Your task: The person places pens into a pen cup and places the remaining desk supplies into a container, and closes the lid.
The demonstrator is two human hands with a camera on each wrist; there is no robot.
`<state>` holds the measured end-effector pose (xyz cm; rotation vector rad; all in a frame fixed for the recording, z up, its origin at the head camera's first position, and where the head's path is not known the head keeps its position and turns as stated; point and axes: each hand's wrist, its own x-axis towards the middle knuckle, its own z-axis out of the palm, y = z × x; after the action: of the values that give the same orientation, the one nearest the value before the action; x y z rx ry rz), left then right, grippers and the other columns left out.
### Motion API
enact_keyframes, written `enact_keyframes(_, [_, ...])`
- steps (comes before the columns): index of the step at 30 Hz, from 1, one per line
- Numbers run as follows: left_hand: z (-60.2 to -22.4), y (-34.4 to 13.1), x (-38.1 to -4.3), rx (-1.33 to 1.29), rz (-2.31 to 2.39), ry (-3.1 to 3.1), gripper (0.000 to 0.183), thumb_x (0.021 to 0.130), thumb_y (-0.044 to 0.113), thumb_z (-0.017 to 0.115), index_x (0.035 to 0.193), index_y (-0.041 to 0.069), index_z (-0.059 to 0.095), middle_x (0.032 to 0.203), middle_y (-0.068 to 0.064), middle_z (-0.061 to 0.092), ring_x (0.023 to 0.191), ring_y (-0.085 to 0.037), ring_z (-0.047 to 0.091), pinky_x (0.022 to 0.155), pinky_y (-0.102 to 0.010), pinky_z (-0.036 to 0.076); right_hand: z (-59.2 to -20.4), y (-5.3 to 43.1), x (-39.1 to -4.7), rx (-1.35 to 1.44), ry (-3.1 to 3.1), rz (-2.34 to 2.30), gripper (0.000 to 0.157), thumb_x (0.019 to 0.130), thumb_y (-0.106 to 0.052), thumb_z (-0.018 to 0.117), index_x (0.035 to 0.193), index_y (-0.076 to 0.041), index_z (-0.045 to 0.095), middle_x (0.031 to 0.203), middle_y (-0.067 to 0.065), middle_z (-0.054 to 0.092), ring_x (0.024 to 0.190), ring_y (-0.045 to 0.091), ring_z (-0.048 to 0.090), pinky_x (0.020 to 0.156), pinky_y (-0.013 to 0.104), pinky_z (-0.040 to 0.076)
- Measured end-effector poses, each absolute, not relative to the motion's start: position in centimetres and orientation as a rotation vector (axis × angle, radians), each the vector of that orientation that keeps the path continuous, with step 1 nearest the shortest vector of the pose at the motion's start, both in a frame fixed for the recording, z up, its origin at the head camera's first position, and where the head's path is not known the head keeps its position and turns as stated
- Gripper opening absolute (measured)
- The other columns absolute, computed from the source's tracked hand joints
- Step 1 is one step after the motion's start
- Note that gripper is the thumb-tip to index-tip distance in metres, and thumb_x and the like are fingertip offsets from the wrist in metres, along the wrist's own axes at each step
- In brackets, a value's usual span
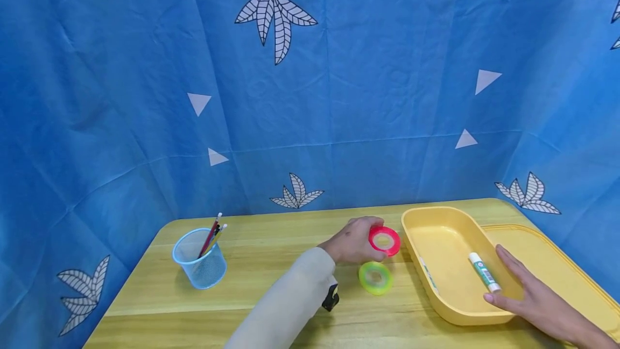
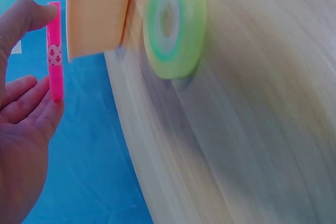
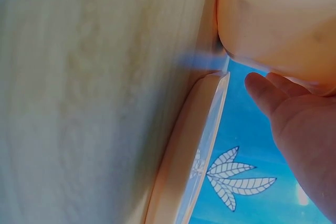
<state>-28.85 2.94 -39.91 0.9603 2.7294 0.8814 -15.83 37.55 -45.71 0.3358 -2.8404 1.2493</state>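
Note:
My left hand (image 1: 356, 241) pinches a pink ring-shaped tape roll (image 1: 399, 244) between thumb and fingers, left of the yellow bin (image 1: 438, 300). In the left wrist view the pink tape roll (image 2: 55, 74) is edge-on, a dark print on its rim. A green tape roll (image 1: 367, 283) lies flat on the table just nearer. My right hand (image 1: 537, 298) rests at the bin's near right side, thumb over the rim, other fingers extended along the outside. In the bin lie a white-and-green glue stick (image 1: 484, 272) and, partly hidden along the left wall, a slim white item (image 1: 428, 275).
A light blue mesh pen cup (image 1: 205, 271) with a few pencils (image 1: 209, 241) stands on the left of the wooden table (image 1: 160, 303). Right of the bin lies a flat yellow lid-like tray (image 1: 547, 255). A blue patterned cloth (image 1: 368, 96) hangs behind.

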Motion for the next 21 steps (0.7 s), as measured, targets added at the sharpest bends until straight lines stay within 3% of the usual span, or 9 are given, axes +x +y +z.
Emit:
enact_keyframes(1, [-39.9,3.1,-28.8,0.971,0.886,2.726,0.073,0.079,0.028,0.085,0.142,0.007,0.053,0.133,0.002,0.06,0.117,-0.01,0.052,0.095,-0.018,0.046,-45.8,37.6,-15.9,0.334,-2.841,1.253,0.095,0.1,-0.021,0.062,0.159,-0.012,-0.011,0.16,0.032,-0.009,0.142,0.009,-0.023,0.113,0.04,-0.016])
enact_keyframes(4, [-39.8,3.6,-28.6,1.01,0.894,2.708,0.072,0.079,0.026,0.085,0.141,0.006,0.054,0.133,0.002,0.06,0.116,-0.009,0.052,0.093,-0.016,0.046,-45.9,37.8,-16.2,0.333,-2.837,1.28,0.096,0.1,-0.021,0.063,0.159,-0.012,-0.012,0.16,0.031,-0.011,0.144,0.023,-0.023,0.112,0.06,-0.013])
enact_keyframes(6, [-39.7,4.0,-28.4,1.026,0.898,2.692,0.072,0.079,0.025,0.086,0.14,0.005,0.054,0.131,0.002,0.06,0.113,-0.007,0.052,0.09,-0.015,0.046,-45.9,37.9,-16.2,0.332,-2.836,1.29,0.096,0.1,-0.022,0.063,0.159,-0.012,-0.012,0.16,0.031,-0.012,0.144,0.022,-0.024,0.11,0.067,-0.011])
enact_keyframes(8, [-39.6,4.4,-28.1,1.03,0.898,2.68,0.072,0.078,0.025,0.086,0.139,0.005,0.055,0.128,0.004,0.061,0.109,-0.006,0.051,0.085,-0.013,0.047,-46.0,37.9,-16.2,0.336,-2.835,1.289,0.096,0.1,-0.022,0.062,0.159,-0.012,-0.012,0.16,0.031,-0.012,0.143,0.017,-0.024,0.11,0.065,-0.012])
enact_keyframes(10, [-39.5,4.8,-27.9,1.031,0.898,2.673,0.071,0.078,0.025,0.086,0.138,0.006,0.056,0.124,0.006,0.062,0.106,-0.005,0.05,0.081,-0.014,0.047,-46.0,37.9,-16.2,0.334,-2.836,1.287,0.095,0.1,-0.022,0.062,0.159,-0.013,-0.012,0.161,0.03,-0.012,0.141,0.009,-0.024,0.113,0.051,-0.016])
enact_keyframes(15, [-39.4,5.7,-27.4,1.058,0.892,2.65,0.071,0.08,0.028,0.085,0.14,0.007,0.055,0.124,0.007,0.062,0.109,-0.005,0.049,0.083,-0.013,0.045,-45.8,37.7,-16.0,0.343,-2.829,1.297,0.094,0.1,-0.019,0.061,0.159,-0.011,-0.012,0.16,0.032,-0.012,0.144,0.02,-0.023,0.114,0.052,-0.015])
enact_keyframes(17, [-39.4,6.0,-27.2,1.091,0.887,2.637,0.072,0.08,0.028,0.084,0.142,0.006,0.053,0.127,0.006,0.061,0.109,-0.004,0.05,0.084,-0.011,0.045,-45.7,37.7,-15.9,0.341,-2.83,1.281,0.094,0.1,-0.019,0.061,0.159,-0.01,-0.012,0.16,0.033,-0.011,0.143,0.016,-0.023,0.115,0.047,-0.014])
enact_keyframes(18, [-39.4,6.2,-27.1,1.108,0.881,2.631,0.072,0.081,0.028,0.084,0.142,0.005,0.053,0.128,0.005,0.061,0.108,-0.002,0.051,0.084,-0.01,0.045,-45.6,37.6,-15.9,0.338,-2.83,1.275,0.094,0.1,-0.018,0.061,0.159,-0.01,-0.012,0.16,0.032,-0.01,0.142,0.01,-0.023,0.114,0.039,-0.016])
enact_keyframes(21, [-39.5,6.5,-27.0,1.151,0.867,2.632,0.073,0.081,0.028,0.084,0.142,0.004,0.053,0.128,0.005,0.061,0.104,0.001,0.053,0.083,-0.008,0.044,-45.6,37.4,-15.8,0.338,-2.831,1.26,0.094,0.1,-0.018,0.061,0.159,-0.01,-0.011,0.16,0.033,-0.01,0.139,0.001,-0.022,0.113,0.034,-0.015])
